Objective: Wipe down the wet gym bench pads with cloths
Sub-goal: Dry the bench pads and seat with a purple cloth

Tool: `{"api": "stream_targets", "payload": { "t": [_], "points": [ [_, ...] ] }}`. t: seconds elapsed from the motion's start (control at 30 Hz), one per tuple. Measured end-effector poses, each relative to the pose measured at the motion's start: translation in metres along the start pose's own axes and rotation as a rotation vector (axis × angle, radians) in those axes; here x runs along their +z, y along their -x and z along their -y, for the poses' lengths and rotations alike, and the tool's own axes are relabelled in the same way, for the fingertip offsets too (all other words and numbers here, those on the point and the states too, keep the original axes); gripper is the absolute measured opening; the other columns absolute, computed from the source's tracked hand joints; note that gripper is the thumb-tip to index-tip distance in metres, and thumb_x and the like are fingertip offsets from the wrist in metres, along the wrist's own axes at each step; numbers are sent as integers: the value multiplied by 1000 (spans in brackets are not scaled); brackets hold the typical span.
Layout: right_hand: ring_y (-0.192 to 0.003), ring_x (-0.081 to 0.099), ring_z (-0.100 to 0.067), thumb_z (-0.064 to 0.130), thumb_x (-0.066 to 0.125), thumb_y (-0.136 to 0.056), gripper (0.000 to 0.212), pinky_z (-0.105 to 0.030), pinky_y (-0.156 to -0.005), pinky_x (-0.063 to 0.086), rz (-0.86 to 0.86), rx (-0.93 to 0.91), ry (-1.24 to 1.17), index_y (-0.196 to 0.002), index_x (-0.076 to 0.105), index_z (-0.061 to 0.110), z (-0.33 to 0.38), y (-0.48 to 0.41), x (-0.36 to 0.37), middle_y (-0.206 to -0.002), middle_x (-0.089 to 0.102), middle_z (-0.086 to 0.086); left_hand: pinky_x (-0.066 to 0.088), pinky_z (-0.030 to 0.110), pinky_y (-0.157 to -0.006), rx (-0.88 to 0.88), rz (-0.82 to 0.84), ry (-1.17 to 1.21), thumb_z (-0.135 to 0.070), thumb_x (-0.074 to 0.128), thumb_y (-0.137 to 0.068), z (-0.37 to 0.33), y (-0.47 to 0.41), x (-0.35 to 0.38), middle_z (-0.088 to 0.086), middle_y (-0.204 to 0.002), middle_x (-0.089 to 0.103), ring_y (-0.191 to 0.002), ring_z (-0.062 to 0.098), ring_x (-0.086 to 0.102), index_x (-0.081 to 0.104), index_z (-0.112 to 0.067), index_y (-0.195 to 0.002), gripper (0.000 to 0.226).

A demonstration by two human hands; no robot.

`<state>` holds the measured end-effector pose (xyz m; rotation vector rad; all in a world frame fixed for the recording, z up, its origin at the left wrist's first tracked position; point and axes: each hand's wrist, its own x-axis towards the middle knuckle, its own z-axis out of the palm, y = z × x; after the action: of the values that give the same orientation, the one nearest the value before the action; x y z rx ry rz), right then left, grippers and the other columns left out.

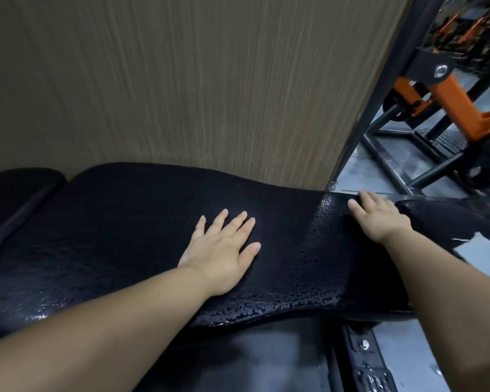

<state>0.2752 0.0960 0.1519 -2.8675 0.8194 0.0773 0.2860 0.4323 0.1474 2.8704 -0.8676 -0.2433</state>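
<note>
Bench pad runs across the view along the wood-grain wall, with water beaded up around the middle and the near edge. Left hand lies flat on it, fingers spread. Right hand has its fingers curled over the far edge. Can't spot a cloth anywhere tbh. How would you go about it?

Reply: I'd get a cloth under that flat palm first. Brace the edge with the right hand, then make long overlapping passes toward one end so the droplets get pushed off rather than smeared. Probably worth doing the seam by the neighbouring pad too.
</note>
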Motion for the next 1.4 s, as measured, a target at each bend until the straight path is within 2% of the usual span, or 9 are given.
{"api": "stream_targets", "payload": {
  "t": [0.2, 0.3, 0.43, 0.6, 0.77, 0.83, 0.97, 1.27, 1.4],
  "points": [
    [-149, 2, -14, 68, 10, -90, 76, -38, -119, 9, -1, -208, 179, -155, 4, 28, -16, 86, 9, -162, 4, 6, -10, 47, -120, -2, 10, 2, -57, 8, -100, 0, 2, -1, -17, -161, -8, -148, 14, -15, -1, -36, -154, 59],
    [-148, 13, -15, 76, -9, -81, 92, -34, -116, 12, -73, -379, 196, -154, 14, 25, -16, 138, 16, -159, 14, 9, -9, 47, -120, 0, 5, 4, -56, 8, -100, -1, 3, -1, -16, -161, -8, -149, 15, -14, -1, -35, -155, 59],
    [-143, 24, -17, 57, 14, -99, 67, -37, -111, 17, -131, -542, 194, -151, 31, 19, -15, 185, 33, -154, 31, 4, -9, 47, -120, 4, 5, 4, -57, 8, -100, -2, 5, -1, -15, -162, -7, -149, 17, -14, -1, -34, -155, 60],
    [-148, 14, -15, 60, 1, -97, 68, -34, -116, 9, -64, -584, 219, -154, 15, 26, -13, 178, 29, -159, 19, 7, -9, 49, -119, 7, 7, -9, -59, 7, -99, -2, 5, -1, -14, -162, -8, -149, 18, -14, -1, -33, -155, 63],
    [-148, -2, -9, 75, -26, -74, 91, -34, -120, 4, -15, -558, 192, -151, -2, 34, 13, 133, 22, -159, 0, 15, -9, 50, -119, 14, 9, -5, -60, 6, -98, -2, 3, 0, -13, -162, -8, -149, 19, -14, -1, -32, -155, 65],
    [-148, -4, -8, 78, -18, -75, 91, -33, -120, 2, 9, -524, 172, -152, 0, 35, 28, 107, 19, -159, -1, 17, -9, 50, -119, 16, 9, -5, -61, 6, -97, -1, 2, 1, -13, -162, -9, -149, 19, -15, -1, -32, -155, 65],
    [-148, -1, -9, 55, 17, -99, 60, -37, -120, 3, 15, -424, 140, -154, 7, 34, 58, 49, 17, -161, 4, 13, -9, 50, -119, 26, 5, -3, -61, 5, -96, 0, 1, 2, -14, -162, -9, -148, 18, -16, -1, -33, -155, 65],
    [-135, 37, -23, 63, 17, -95, 61, -41, -109, 26, -8, -205, 119, -140, 43, 31, 87, -24, 8, -145, 46, -1, -10, 50, -119, 28, -15, 0, -60, 8, -98, 3, -2, 2, -15, -162, -8, -148, 16, -17, 0, -33, -155, 63],
    [-145, 19, -18, 61, 18, -96, 67, -40, -118, 13, -52, -235, 122, -151, 26, 23, 82, 0, 11, -157, 28, 1, -10, 50, -119, 23, 0, -11, -59, 8, -99, 2, -3, 1, -15, -162, -9, -148, 17, -17, -1, -34, -155, 62]
  ]
}}
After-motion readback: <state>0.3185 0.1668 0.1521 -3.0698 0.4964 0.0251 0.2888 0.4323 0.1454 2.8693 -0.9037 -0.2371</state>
